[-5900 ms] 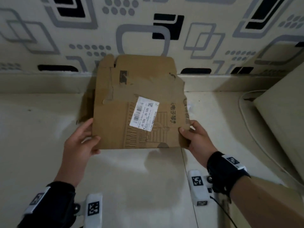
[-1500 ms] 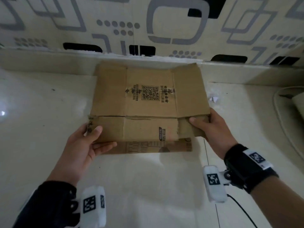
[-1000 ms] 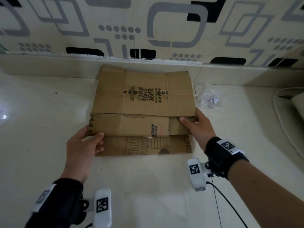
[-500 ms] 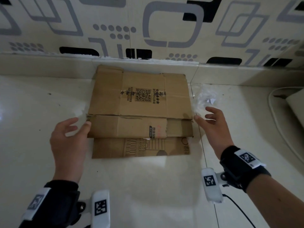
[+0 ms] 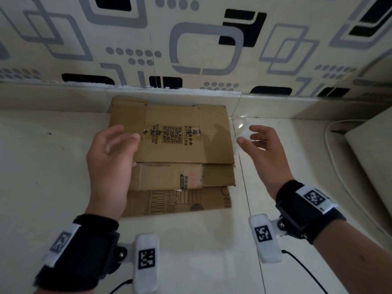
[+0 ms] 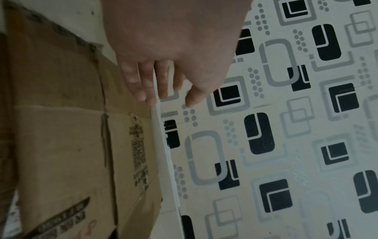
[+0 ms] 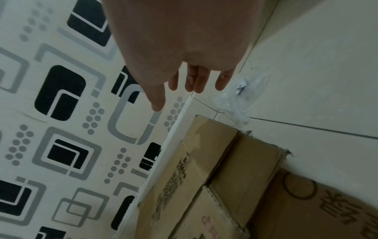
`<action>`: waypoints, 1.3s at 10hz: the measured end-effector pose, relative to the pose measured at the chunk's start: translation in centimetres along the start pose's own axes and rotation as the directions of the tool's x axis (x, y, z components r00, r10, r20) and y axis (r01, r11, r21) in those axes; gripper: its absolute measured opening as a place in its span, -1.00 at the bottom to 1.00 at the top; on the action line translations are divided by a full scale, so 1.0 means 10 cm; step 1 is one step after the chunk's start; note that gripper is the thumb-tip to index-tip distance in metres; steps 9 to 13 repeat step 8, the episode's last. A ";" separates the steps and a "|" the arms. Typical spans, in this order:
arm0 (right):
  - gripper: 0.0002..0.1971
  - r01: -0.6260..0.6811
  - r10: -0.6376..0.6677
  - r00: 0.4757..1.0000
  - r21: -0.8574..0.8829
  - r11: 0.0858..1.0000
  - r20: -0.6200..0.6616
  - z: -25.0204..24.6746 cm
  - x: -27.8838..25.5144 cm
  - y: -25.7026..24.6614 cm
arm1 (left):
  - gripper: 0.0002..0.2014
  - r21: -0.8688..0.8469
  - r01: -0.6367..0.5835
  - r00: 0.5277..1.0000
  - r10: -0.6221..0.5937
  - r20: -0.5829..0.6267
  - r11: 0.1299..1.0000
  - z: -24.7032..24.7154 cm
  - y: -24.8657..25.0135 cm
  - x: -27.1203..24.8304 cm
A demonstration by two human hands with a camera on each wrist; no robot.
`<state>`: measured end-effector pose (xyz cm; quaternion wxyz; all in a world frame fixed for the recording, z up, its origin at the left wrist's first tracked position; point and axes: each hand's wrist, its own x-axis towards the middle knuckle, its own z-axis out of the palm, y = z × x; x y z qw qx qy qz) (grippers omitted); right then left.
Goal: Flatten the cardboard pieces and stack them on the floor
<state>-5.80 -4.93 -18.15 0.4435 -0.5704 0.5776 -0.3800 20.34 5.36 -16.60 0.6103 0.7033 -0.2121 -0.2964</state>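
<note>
From my remote seat I saw the flattened cardboard pieces lying stacked on the pale tiled floor point(image 5: 38, 177), pushed up against the skirting at the foot of the patterned wall point(image 5: 191, 39). The top cardboard piece point(image 5: 180, 153), printed with a QR code, lay flat with its far edge at the skirting; a lower cardboard piece point(image 5: 191, 201) with printed line-work stuck out from under it on the near side.

My left hand point(image 5: 110, 160) hung over the left part of the stack, fingers loosely spread and only slightly bent, gripping nothing; I could not tell from the head view whether it touched the board. In the left wrist view the same hand point(image 6: 163, 48) showed its fingers point(image 6: 143, 84) extended above the cardboard.

My right hand point(image 5: 263, 153) was held just beside the right edge of the stack, above the floor, its fingers relaxed and apart, holding nothing. Beyond it lay a crumpled scrap of clear plastic point(image 7: 243, 97) on the tile, near the stack's far right corner. A white cable point(image 5: 333, 158) curved along the floor at the right.
</note>
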 end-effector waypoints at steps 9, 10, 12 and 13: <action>-0.62 -0.066 0.078 0.994 0.147 0.987 -0.075 -0.42 -0.40 -1.40 | -0.55 0.048 0.015 0.984 -0.023 0.177 0.999 0.10 1.55 -0.50; -0.62 -0.066 0.078 0.994 0.147 0.987 -0.075 -0.42 -0.40 -1.40 | -0.55 0.048 0.015 0.984 -0.023 0.177 0.999 0.10 1.55 -0.50; -0.62 -0.066 0.078 0.994 0.147 0.987 -0.075 -0.42 -0.40 -1.40 | -0.55 0.048 0.015 0.984 -0.023 0.177 0.999 0.10 1.55 -0.50; -0.62 -0.066 0.078 0.994 0.147 0.987 -0.075 -0.42 -0.40 -1.40 | -0.55 0.048 0.015 0.984 -0.023 0.177 0.999 0.10 1.55 -0.50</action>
